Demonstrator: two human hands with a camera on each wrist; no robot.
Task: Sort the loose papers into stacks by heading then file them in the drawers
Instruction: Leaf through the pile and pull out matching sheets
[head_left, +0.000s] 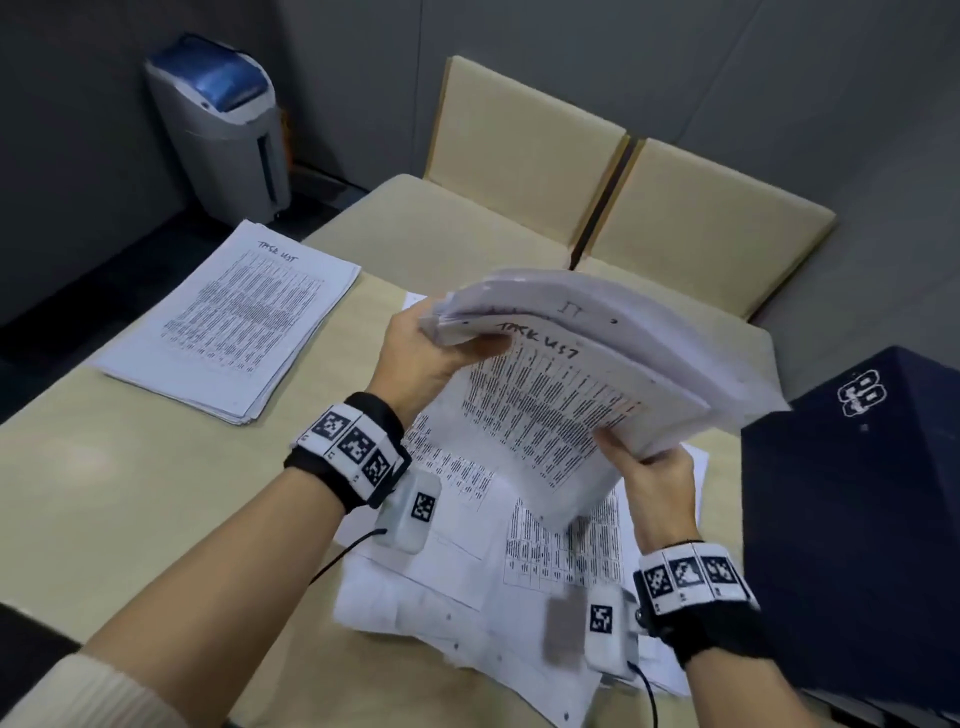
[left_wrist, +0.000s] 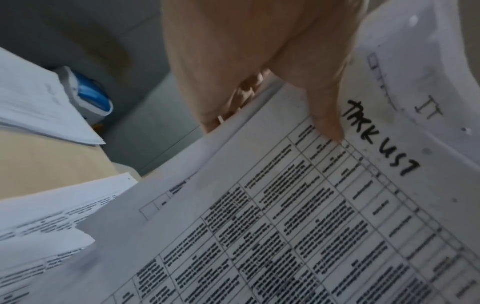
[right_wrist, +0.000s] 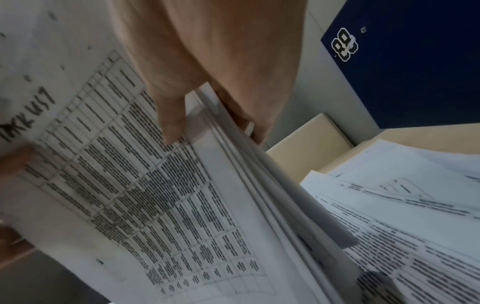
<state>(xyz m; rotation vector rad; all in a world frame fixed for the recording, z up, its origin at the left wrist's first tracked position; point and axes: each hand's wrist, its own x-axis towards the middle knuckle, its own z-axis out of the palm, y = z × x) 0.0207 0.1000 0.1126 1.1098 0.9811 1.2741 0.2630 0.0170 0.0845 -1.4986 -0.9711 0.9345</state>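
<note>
Holding a thick bundle (head_left: 566, 364) of papers up over the bench (head_left: 130, 493), both hands pinch it. The left hand (head_left: 431, 358) grips the top corner, thumb on the front sheet and fingers curled behind. The right hand (head_left: 654, 483) grips the lower edge the same way, thumb on top and fingers under. The front sheet has "TASK LIST" written by hand over a printed grid. A sheet behind it, bent back, shows "IT".

Under the bundle, loose papers (head_left: 467, 571) lie spread in a messy pile on the bench. Far to the left sits a neat stack (head_left: 234, 322), also marked "TASK LIST". It lies well apart from the pile.

A dark blue box (head_left: 857, 519) stands on the right, just beside the loose papers. Two tan chairs (head_left: 571, 182) wait behind the bench. A grey bin (head_left: 223, 119) with a blue lid stands on the floor at the back left.
</note>
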